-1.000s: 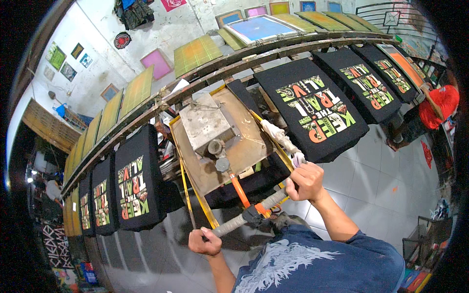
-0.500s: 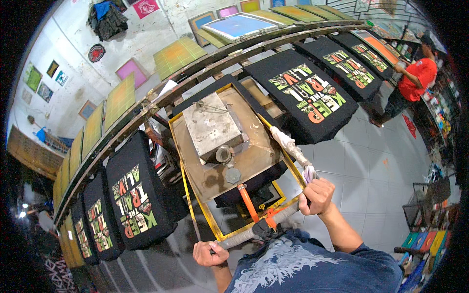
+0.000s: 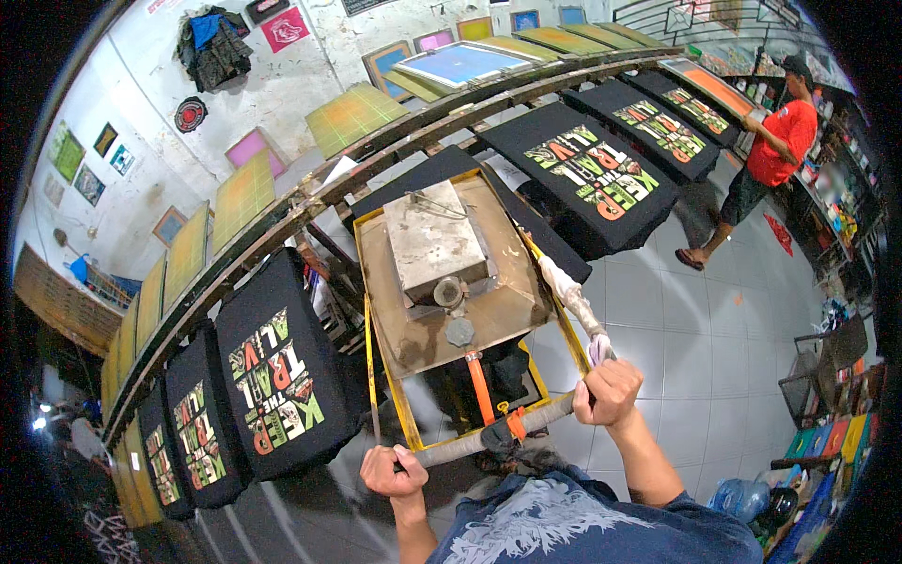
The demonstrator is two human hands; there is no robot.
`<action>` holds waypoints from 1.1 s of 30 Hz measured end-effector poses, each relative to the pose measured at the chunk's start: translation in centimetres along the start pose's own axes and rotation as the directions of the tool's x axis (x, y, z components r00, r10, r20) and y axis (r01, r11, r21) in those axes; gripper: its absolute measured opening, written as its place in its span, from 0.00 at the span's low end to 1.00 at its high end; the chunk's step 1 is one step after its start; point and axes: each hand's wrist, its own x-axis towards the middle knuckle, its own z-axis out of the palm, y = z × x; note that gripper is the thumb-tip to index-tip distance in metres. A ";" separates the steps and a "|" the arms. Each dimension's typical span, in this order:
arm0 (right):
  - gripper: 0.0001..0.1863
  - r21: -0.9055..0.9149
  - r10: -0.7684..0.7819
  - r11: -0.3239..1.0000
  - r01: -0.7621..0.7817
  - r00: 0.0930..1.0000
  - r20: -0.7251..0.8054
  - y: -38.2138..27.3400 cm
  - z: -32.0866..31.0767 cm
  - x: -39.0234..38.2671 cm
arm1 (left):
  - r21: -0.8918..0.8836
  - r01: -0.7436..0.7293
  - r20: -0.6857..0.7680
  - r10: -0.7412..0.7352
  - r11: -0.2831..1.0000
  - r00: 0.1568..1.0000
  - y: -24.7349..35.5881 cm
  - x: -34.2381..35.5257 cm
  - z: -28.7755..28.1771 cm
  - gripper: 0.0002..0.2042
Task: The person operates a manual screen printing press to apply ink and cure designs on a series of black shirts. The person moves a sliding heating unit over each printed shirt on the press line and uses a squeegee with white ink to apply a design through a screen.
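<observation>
My left hand (image 3: 393,470) is closed on the left end of a tape-wrapped grey bar (image 3: 498,432), and my right hand (image 3: 609,395) grips its right end. The bar joins a yellow metal frame (image 3: 370,329) carrying a broad stained plate (image 3: 409,338) with a steel box (image 3: 432,240), a round fitting and an orange rod (image 3: 479,390). A pale cloth-wrapped cable (image 3: 568,296) runs down the right side to near my right hand. Black fabric (image 3: 390,197) shows beyond and beneath the unit, partly hidden.
Printed black shirts on boards line both sides (image 3: 268,385), (image 3: 578,169) along a long rail (image 3: 329,193), with screens (image 3: 357,117) behind. A co-worker in red (image 3: 785,141) stands right, holding an orange screen (image 3: 705,85). Crates and a water jug (image 3: 738,503) sit lower right.
The framed unit and bar have swung from a tilted angle to more upright and level, my hands moving with them. The view has shifted, and more of the co-worker now shows.
</observation>
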 end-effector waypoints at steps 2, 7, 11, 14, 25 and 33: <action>0.14 -0.004 -0.022 1.000 0.022 1.000 -0.009 -1.3 -0.1 -0.2 | 0.024 -0.012 -0.019 0.013 1.000 1.000 -0.5 0.2 -0.7 0.14; 0.14 0.002 0.002 1.000 -0.002 1.000 0.020 -2.8 -0.7 -0.6 | 0.006 -0.011 -0.022 0.011 1.000 1.000 -0.6 -0.2 -1.9 0.15; 0.13 -0.002 -0.002 1.000 0.002 1.000 0.015 -2.4 0.0 -0.3 | -0.028 -0.016 -0.033 0.015 0.999 0.999 -1.2 0.6 -1.2 0.14; 0.10 -0.012 -0.017 1.000 0.017 1.000 -0.015 -1.4 0.6 0.4 | -0.025 -0.002 -0.027 0.001 1.000 1.000 -1.1 1.0 -0.4 0.14; 0.05 0.034 -0.154 0.987 0.154 0.988 -0.015 11.4 1.5 3.4 | -0.290 0.077 0.095 -0.052 0.954 0.994 6.0 1.7 4.4 0.11; 0.08 0.187 -0.256 0.954 0.234 0.961 0.101 22.6 3.7 10.3 | -0.270 0.128 0.039 -0.122 0.954 0.992 11.9 3.3 12.5 0.11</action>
